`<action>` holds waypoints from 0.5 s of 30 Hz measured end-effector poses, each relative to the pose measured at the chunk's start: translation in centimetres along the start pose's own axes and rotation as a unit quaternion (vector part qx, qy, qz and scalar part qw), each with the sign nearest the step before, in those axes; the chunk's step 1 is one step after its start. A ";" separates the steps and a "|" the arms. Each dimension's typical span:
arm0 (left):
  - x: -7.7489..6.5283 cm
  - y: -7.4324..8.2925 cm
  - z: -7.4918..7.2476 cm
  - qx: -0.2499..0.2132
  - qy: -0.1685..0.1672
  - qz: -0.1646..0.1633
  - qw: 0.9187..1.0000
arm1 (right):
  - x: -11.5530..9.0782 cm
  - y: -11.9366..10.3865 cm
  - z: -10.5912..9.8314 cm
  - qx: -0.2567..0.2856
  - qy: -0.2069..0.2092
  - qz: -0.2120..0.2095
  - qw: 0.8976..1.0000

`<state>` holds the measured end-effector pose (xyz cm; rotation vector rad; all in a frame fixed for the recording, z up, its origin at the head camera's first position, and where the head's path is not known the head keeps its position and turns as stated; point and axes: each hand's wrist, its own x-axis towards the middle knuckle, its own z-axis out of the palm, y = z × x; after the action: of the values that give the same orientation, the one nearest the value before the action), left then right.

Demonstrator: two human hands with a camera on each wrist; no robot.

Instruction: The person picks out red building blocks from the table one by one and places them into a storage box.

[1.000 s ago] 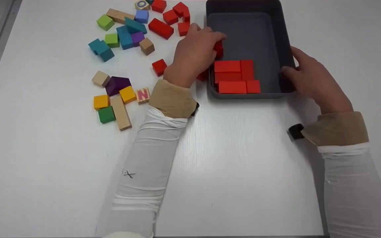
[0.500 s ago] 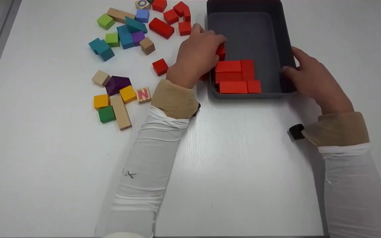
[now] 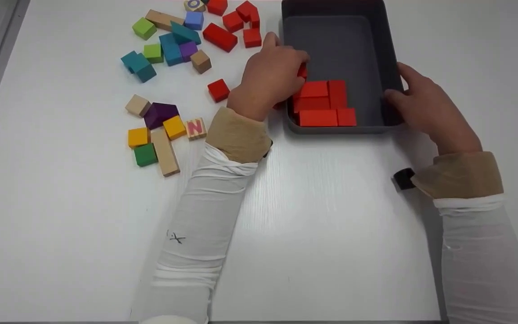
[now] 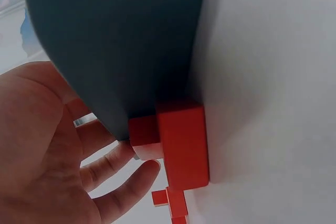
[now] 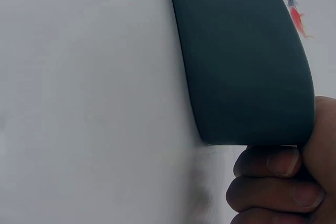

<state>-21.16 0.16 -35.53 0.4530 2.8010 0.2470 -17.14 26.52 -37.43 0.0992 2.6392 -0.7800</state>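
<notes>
A dark grey tray (image 3: 344, 130) holds several red blocks (image 3: 317, 118), packed in its near left corner. My left hand (image 3: 270, 74) reaches over the tray's left wall. Between its thumb and fingertips it holds a red block (image 3: 303, 71), mostly hidden by the hand, just behind the packed ones. In the left wrist view, my left hand (image 4: 47, 150) has some fingers outside the wall, close to red blocks (image 4: 184, 145) standing against the outside. My right hand (image 3: 434, 108) grips the tray's right wall, thumb inside; the right wrist view shows its curled fingers (image 5: 273, 192) by the wall.
Loose red blocks (image 3: 220, 37) lie left of the tray, with a single red cube (image 3: 218, 90) nearer. Farther left are teal, green, purple and wooden blocks (image 3: 163, 153), plus a cube marked N (image 3: 195, 129). All are on a white table (image 3: 308, 247).
My left hand has shifted slightly right and toward the packed blocks, with its red block now more covered. The right hand keeps its grip on the tray, which stays nearly still.
</notes>
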 end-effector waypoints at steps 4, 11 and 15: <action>-0.1 0.1 0.0 0.006 -0.006 0.001 1.000 | 0.0 0.0 0.0 0.003 -0.002 0.000 1.000; -0.6 0.0 -0.5 -0.001 -0.010 0.008 1.000 | 0.1 0.0 0.1 0.001 -0.002 0.006 1.000; -0.8 -0.1 -0.7 -0.025 -0.019 0.002 1.000 | 0.0 0.2 0.2 -0.001 -0.002 0.001 1.000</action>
<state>-20.72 -0.28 -34.65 0.4474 2.7511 0.3068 -17.04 26.57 -37.66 0.1004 2.6365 -0.7751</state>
